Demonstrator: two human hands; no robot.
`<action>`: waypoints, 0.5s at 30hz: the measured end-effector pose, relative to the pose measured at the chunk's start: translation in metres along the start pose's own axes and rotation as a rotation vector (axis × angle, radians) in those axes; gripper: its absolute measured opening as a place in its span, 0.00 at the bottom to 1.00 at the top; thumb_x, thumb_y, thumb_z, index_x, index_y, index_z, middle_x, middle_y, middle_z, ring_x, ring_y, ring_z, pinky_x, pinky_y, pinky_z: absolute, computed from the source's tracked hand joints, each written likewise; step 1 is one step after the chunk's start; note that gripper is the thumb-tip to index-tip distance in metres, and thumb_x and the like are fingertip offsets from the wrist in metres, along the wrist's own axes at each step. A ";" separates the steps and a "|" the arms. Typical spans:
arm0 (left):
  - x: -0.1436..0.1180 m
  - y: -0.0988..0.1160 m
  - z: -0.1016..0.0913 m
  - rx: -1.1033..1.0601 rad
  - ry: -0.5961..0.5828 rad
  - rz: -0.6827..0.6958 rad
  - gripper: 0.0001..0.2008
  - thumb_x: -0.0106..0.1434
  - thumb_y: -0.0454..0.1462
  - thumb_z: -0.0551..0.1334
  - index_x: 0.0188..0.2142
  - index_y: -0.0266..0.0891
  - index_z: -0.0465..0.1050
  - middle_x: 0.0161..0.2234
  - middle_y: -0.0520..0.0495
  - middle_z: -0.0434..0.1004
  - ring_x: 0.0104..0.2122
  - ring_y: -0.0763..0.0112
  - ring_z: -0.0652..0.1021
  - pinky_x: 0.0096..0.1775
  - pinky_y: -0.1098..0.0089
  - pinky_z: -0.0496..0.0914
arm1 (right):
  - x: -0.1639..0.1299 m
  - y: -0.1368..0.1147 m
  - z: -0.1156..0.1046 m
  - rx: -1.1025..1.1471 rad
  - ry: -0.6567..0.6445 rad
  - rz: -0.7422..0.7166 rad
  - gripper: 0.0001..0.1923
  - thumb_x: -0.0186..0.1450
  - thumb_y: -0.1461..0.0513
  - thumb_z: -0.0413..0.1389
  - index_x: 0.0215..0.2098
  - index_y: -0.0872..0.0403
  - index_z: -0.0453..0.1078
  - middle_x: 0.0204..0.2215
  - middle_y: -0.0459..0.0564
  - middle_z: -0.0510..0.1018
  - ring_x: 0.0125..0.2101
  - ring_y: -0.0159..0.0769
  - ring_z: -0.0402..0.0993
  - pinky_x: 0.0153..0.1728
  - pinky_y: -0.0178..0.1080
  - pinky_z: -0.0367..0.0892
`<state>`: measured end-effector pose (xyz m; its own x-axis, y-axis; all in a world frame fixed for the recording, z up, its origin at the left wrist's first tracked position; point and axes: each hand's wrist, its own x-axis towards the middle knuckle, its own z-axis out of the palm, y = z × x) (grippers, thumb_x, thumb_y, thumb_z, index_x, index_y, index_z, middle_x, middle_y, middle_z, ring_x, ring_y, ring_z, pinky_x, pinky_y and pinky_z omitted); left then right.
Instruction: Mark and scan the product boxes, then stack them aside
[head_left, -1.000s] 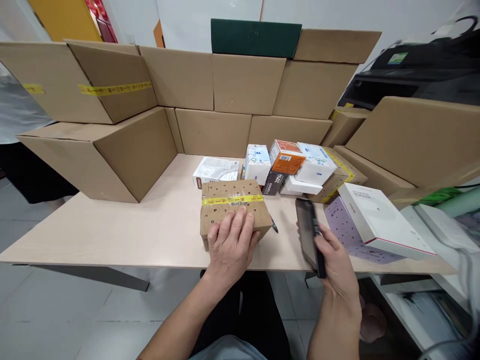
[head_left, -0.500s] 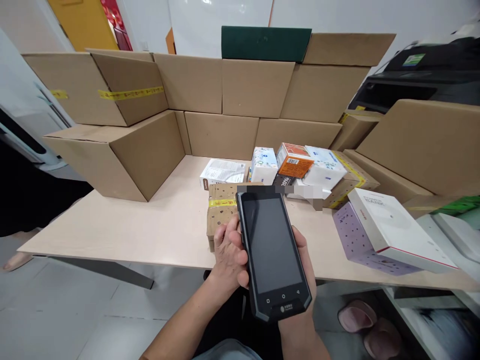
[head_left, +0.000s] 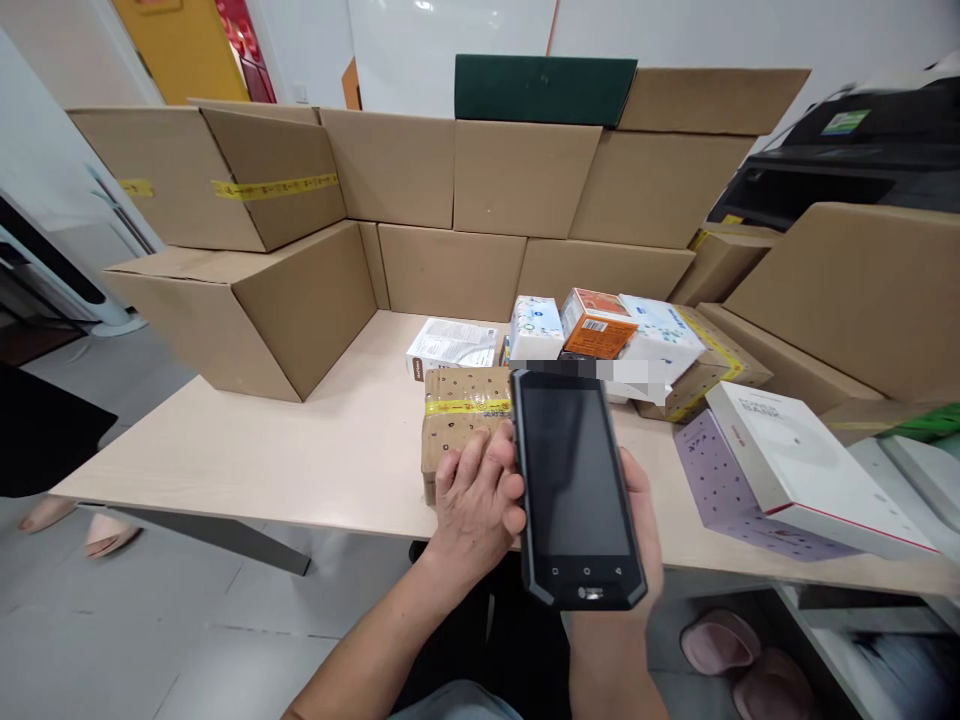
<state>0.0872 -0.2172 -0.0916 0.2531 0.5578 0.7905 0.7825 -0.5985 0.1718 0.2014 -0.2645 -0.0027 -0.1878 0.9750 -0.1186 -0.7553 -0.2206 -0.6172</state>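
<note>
A black rugged handheld terminal [head_left: 577, 470] with a dark screen is tilted up in front of me. My right hand [head_left: 643, 510] is closed around it from behind, with its thumb side at the right edge and fingertips showing at the left edge. Just left of the device, my left hand [head_left: 474, 500] has its fingers stretched out over the front of a small brown carton [head_left: 457, 430] with printed marks and yellow tape. Whether the fingers press on the carton I cannot tell. The device covers the carton's right part.
Behind lie a white box [head_left: 452, 345], an orange box [head_left: 600, 325] and white packs [head_left: 664, 340]. A white power bank box [head_left: 802, 450] rests on a purple box [head_left: 720, 500] at right. Large cardboard boxes [head_left: 300, 320] wall the table [head_left: 300, 470]. A person's feet [head_left: 112, 530] show at left.
The terminal has come up and rightward with my right hand. My left hand has come away from its edge, fingers straightening over the carton. The view has shifted slightly.
</note>
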 end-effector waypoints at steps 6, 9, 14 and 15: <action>0.025 0.010 -0.016 0.145 0.087 0.090 0.18 0.67 0.42 0.62 0.54 0.40 0.72 0.53 0.44 0.78 0.50 0.59 0.76 0.49 0.59 0.58 | -0.018 -0.026 -0.050 -0.296 0.333 -0.435 0.31 0.66 0.42 0.45 0.58 0.50 0.68 0.53 0.58 0.77 0.47 0.49 0.78 0.50 0.55 0.70; 0.026 0.010 -0.015 0.134 0.111 0.083 0.20 0.65 0.47 0.64 0.52 0.39 0.73 0.52 0.43 0.79 0.49 0.56 0.76 0.48 0.58 0.58 | -0.017 -0.036 -0.094 -0.786 0.600 -0.503 0.30 0.64 0.45 0.53 0.59 0.51 0.66 0.55 0.57 0.75 0.50 0.49 0.75 0.54 0.53 0.67; 0.023 0.007 -0.020 0.113 0.130 0.068 0.22 0.62 0.51 0.65 0.48 0.40 0.74 0.50 0.44 0.80 0.48 0.56 0.76 0.48 0.57 0.58 | -0.004 -0.040 -0.161 -1.752 0.750 -0.434 0.37 0.64 0.46 0.51 0.65 0.60 0.59 0.58 0.66 0.70 0.55 0.57 0.67 0.56 0.56 0.62; 0.023 0.005 -0.022 0.108 0.131 0.065 0.22 0.62 0.51 0.66 0.48 0.40 0.74 0.49 0.44 0.81 0.48 0.56 0.76 0.48 0.57 0.58 | 0.000 -0.040 -0.170 -1.872 0.741 -0.424 0.38 0.65 0.47 0.50 0.65 0.63 0.58 0.58 0.68 0.70 0.55 0.58 0.67 0.55 0.56 0.61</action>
<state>0.0846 -0.2202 -0.0591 0.2343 0.4359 0.8690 0.8251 -0.5619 0.0594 0.3383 -0.2517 -0.1101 0.3874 0.8761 0.2868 0.8391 -0.2063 -0.5033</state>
